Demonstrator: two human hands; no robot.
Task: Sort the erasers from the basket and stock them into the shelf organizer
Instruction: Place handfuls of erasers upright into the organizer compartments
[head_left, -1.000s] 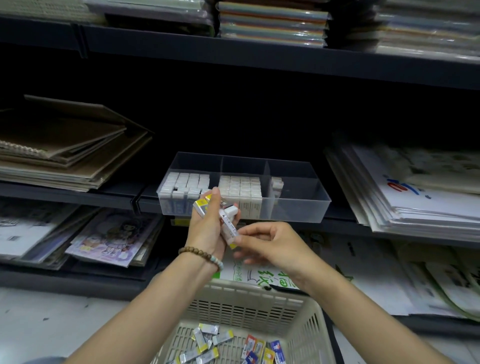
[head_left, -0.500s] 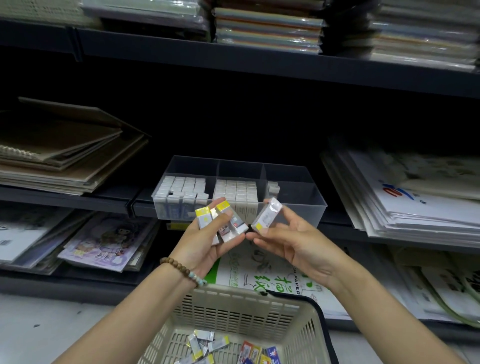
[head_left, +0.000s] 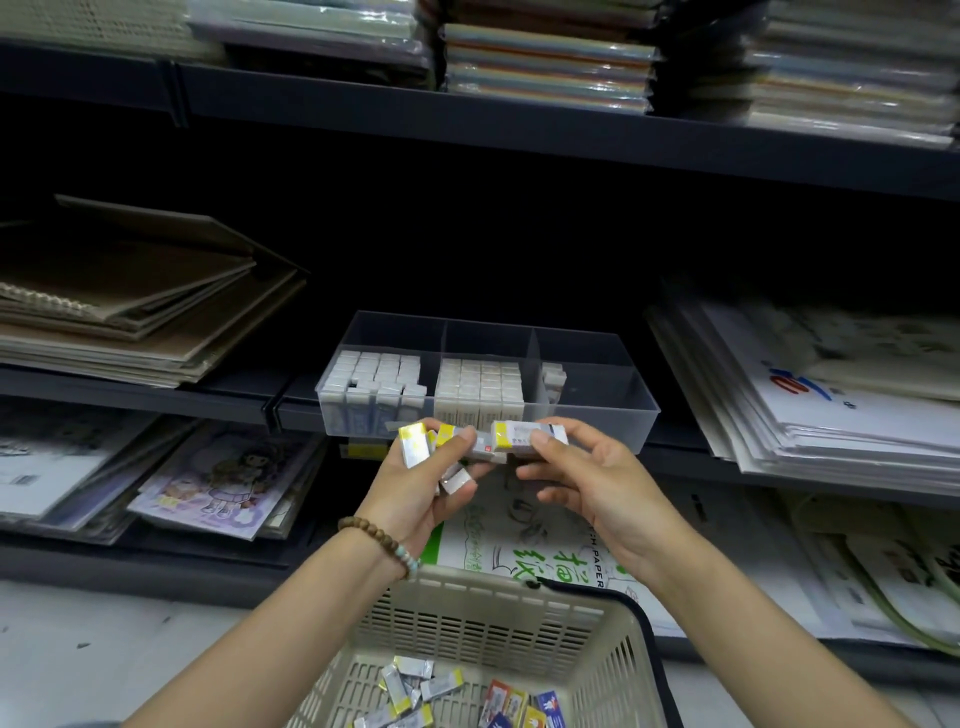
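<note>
My left hand (head_left: 415, 488) grips a bunch of yellow-and-white wrapped erasers (head_left: 414, 448) just in front of the clear shelf organizer (head_left: 592, 415). My right hand (head_left: 587, 478) pinches one more yellow-and-white eraser (head_left: 519, 435), held level and touching the bunch. The organizer has three compartments: the left and middle hold rows of white erasers (head_left: 478, 387), the right holds only a few at its left wall. Below, the beige basket (head_left: 519, 623) holds several loose erasers (head_left: 415, 686), some yellow-white, some red and blue.
Dark metal shelving surrounds the organizer. Brown sketch pads (head_left: 130, 306) lie stacked to the left, large paper pads (head_left: 810, 395) to the right, wrapped paper packs (head_left: 545, 62) on the shelf above. Coloring books (head_left: 223, 478) lie on the lower shelf.
My right hand turned its eraser from tilted upright to level and brought it against the bunch in my left hand. Both hands stay in front of the organizer.
</note>
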